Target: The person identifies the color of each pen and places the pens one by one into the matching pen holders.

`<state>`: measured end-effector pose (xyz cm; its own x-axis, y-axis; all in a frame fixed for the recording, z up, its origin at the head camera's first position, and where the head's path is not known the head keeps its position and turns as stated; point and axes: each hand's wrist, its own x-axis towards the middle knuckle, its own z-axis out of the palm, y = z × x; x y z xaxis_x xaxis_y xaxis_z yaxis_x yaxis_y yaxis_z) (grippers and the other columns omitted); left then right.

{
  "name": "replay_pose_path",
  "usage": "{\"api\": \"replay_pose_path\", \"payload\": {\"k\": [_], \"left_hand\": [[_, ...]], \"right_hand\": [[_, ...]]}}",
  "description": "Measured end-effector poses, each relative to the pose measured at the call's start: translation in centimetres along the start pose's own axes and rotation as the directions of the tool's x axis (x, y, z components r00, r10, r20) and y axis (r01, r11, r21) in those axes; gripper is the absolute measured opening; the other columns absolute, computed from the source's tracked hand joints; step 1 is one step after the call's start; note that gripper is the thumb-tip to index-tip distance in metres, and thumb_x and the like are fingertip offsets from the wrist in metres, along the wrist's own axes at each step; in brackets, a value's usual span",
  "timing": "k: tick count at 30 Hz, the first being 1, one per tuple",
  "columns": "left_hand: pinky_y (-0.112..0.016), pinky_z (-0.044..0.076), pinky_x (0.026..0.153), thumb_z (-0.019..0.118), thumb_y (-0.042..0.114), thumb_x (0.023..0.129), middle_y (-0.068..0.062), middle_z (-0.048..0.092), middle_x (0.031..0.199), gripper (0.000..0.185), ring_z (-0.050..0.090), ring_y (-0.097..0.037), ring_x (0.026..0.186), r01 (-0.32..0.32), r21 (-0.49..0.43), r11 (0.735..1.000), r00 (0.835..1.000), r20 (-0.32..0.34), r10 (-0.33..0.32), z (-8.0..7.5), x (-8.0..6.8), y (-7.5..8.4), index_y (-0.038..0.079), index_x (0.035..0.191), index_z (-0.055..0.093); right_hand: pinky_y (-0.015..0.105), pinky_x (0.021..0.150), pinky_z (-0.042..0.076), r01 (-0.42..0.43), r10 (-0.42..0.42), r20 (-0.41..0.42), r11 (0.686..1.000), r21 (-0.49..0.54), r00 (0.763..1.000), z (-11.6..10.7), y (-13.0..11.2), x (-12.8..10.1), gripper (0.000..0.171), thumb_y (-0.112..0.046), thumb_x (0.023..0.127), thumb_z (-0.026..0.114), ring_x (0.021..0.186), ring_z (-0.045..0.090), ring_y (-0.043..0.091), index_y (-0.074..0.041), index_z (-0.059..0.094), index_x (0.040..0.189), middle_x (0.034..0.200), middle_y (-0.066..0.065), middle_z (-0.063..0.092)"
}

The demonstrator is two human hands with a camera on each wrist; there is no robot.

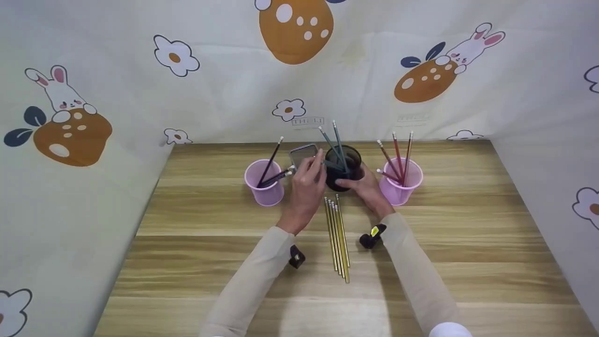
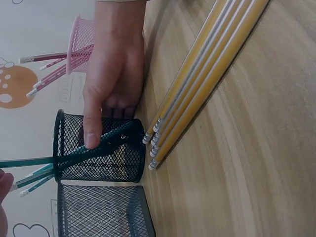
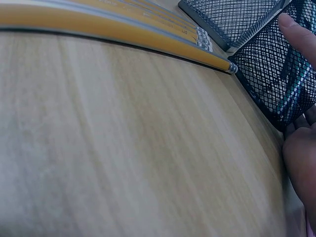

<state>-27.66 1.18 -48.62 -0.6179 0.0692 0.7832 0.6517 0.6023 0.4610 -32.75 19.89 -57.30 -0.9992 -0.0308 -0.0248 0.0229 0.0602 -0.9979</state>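
Note:
In the head view, a round black mesh pencil cup [image 1: 344, 180] stands at the back middle with green pencils [image 1: 338, 142] in it. My right hand [image 1: 372, 189] grips its right side, the thumb [image 2: 92, 131] lying across the mesh. My left hand [image 1: 306, 187] is at the cup's left side and pinches a green pencil [image 1: 333, 165], which slants over the rim. Only bits of the left fingers [image 2: 4, 185] show at the edge of the left wrist view. Several yellow pencils [image 1: 338, 238] lie side by side on the table in front of the cup.
A pink cup [image 1: 269, 196] with dark pencils stands left. Another pink cup [image 1: 400, 194] with red pencils stands right. A rectangular mesh holder [image 2: 101, 210] stands beside the black cup, partly behind my left hand. A patterned cloth [image 1: 224, 103] rises behind the wooden table [image 1: 196, 243].

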Motion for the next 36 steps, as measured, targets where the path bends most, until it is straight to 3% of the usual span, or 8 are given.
{"api": "replay_pose_path", "payload": {"k": [6,11,21,27,30,32,34,36], "left_hand": [[-0.022,0.061,0.077,0.062,-0.001,0.095,-0.016,0.069,0.101,0.037,0.07,-0.021,0.087,0.109,0.001,0.994,0.992,0.065,-0.108,0.1,-0.1,-0.2,-0.007,0.131,0.06],[-0.023,0.061,0.077,0.06,0.002,0.097,-0.015,0.069,0.1,0.037,0.069,-0.02,0.086,0.14,0.028,0.99,0.984,0.108,-0.142,0.2,-0.5,-0.2,-0.007,0.133,0.059],[-0.028,0.058,0.069,0.062,0.0,0.094,-0.015,0.068,0.093,0.044,0.062,-0.018,0.076,0.195,-0.019,0.981,0.979,0.071,-0.193,0.2,-1.9,-0.6,-0.007,0.137,0.056],[-0.036,0.059,0.086,0.062,0.001,0.093,-0.015,0.071,0.099,0.038,0.069,-0.025,0.092,0.278,-0.013,0.96,0.96,0.046,-0.277,-0.5,-3.3,-1.1,-0.004,0.131,0.061],[-0.038,0.059,0.088,0.062,0.001,0.093,-0.017,0.072,0.1,0.03,0.071,-0.027,0.094,0.386,-0.02,0.922,0.922,0.047,-0.385,-1.0,-4.0,-1.1,-0.003,0.122,0.064],[-0.038,0.06,0.086,0.063,0.001,0.092,-0.02,0.072,0.101,0.029,0.072,-0.029,0.093,0.49,-0.066,0.869,0.871,0.078,-0.485,-1.3,-4.3,-1.1,-0.005,0.12,0.064],[-0.039,0.062,0.085,0.065,0.001,0.09,-0.024,0.071,0.106,0.033,0.073,-0.032,0.095,0.587,-0.102,0.803,0.809,0.131,-0.574,-1.6,-4.6,-1.2,-0.008,0.122,0.061],[-0.044,0.058,0.094,0.068,0.001,0.088,-0.028,0.067,0.116,0.044,0.069,-0.037,0.106,0.653,-0.109,0.75,0.755,0.181,-0.631,-1.8,-4.7,-1.4,-0.01,0.129,0.056]], "right_hand": [[0.039,0.123,0.031,-0.017,0.017,-0.016,1.0,-0.01,1.0,0.0,0.0,0.0,0.086,-0.019,0.071,0.09,0.138,0.049,0.027,-0.012,0.048,0.146,0.145,0.013,0.056],[0.039,0.124,0.03,-0.019,0.019,-0.009,1.0,0.014,1.0,0.0,0.2,0.0,0.089,-0.014,0.072,0.089,0.139,0.047,0.029,-0.01,0.045,0.148,0.147,0.016,0.054],[0.04,0.123,0.032,0.013,-0.014,-0.022,0.998,-0.064,1.0,0.1,0.1,0.0,0.088,-0.016,0.07,0.09,0.138,0.048,0.029,-0.01,0.047,0.147,0.146,0.017,0.055],[0.04,0.124,0.03,0.036,-0.037,-0.017,0.998,-0.048,0.999,0.3,0.1,0.0,0.089,-0.011,0.069,0.09,0.138,0.048,0.031,-0.007,0.047,0.147,0.145,0.019,0.055],[0.04,0.123,0.031,0.047,-0.047,-0.011,0.998,-0.038,0.999,0.4,0.0,0.0,0.088,-0.007,0.069,0.089,0.137,0.048,0.031,-0.005,0.047,0.146,0.145,0.02,0.055],[0.039,0.124,0.03,0.041,-0.041,-0.007,0.998,-0.045,0.999,0.5,-0.1,-0.1,0.089,-0.006,0.069,0.089,0.139,0.047,0.031,-0.005,0.045,0.147,0.146,0.02,0.054],[0.039,0.125,0.029,0.024,-0.024,-0.007,0.998,-0.058,1.0,0.5,-0.3,-0.2,0.091,-0.007,0.069,0.089,0.14,0.045,0.031,-0.006,0.044,0.148,0.148,0.019,0.052],[0.039,0.126,0.027,0.004,-0.004,-0.004,0.998,-0.068,1.0,0.4,-0.4,-0.4,0.091,-0.007,0.071,0.087,0.143,0.042,0.031,-0.006,0.042,0.15,0.151,0.018,0.049]]}}
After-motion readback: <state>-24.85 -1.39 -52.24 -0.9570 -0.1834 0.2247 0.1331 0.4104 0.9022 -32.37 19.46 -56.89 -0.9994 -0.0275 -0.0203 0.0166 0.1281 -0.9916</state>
